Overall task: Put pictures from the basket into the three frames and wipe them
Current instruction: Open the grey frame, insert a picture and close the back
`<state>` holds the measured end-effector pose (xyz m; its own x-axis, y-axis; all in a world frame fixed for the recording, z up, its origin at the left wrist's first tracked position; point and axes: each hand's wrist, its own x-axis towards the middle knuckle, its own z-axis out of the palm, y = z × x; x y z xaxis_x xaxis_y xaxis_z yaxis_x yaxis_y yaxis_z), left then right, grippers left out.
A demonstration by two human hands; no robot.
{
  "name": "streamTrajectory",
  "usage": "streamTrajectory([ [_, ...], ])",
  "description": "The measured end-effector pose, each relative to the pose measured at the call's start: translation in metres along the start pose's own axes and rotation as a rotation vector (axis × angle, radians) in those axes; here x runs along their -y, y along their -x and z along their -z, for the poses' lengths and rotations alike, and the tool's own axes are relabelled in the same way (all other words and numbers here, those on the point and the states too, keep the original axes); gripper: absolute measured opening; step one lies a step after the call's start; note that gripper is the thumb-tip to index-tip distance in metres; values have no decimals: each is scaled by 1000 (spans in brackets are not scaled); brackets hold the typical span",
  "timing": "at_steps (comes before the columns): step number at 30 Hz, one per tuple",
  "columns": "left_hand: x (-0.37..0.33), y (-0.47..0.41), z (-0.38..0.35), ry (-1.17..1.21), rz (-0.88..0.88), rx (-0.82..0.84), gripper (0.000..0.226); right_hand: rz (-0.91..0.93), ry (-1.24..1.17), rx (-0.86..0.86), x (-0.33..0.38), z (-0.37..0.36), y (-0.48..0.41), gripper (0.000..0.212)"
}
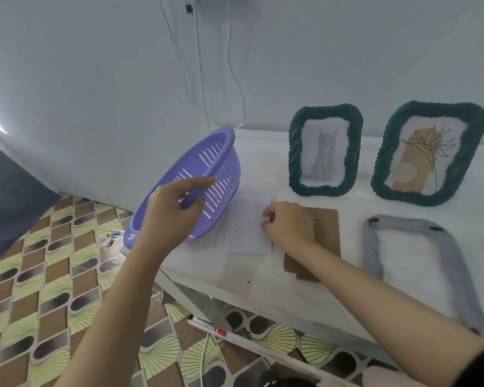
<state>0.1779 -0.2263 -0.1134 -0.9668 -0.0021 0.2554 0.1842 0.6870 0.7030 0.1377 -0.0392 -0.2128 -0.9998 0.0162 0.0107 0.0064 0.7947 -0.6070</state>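
My left hand [171,210] grips the rim of a purple slotted basket [207,174] and holds it tilted up at the table's left end. Beside the basket a white sheet [246,227] lies flat, and my right hand [287,223] pinches its right edge. A brown cardboard backing [324,233] lies partly under that hand. Two green frames stand at the back: one with a cat picture [325,150], one with a plant drawing [428,153]. A grey frame [419,263] lies face down at the right, with nothing in it.
The white table [263,277] stands against a pale wall with hanging cables [204,88]. Under the table's front edge a red-capped marker [207,325] and a white cord [203,358] lie on the patterned floor. A dark shape fills the far left.
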Motion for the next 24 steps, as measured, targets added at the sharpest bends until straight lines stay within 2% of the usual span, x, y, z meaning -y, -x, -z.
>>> streamTrajectory([
  [9,4,2,-5,-21,-18,22,35,-28,-7,-13,4,-6,-2,23],
  [13,2,4,-11,-58,-56,25,35,-34,-67,-8,2,-5,2,27],
  [24,8,32,-47,-273,-212,214,40,9,-183,-209,-32,12,22,21],
])
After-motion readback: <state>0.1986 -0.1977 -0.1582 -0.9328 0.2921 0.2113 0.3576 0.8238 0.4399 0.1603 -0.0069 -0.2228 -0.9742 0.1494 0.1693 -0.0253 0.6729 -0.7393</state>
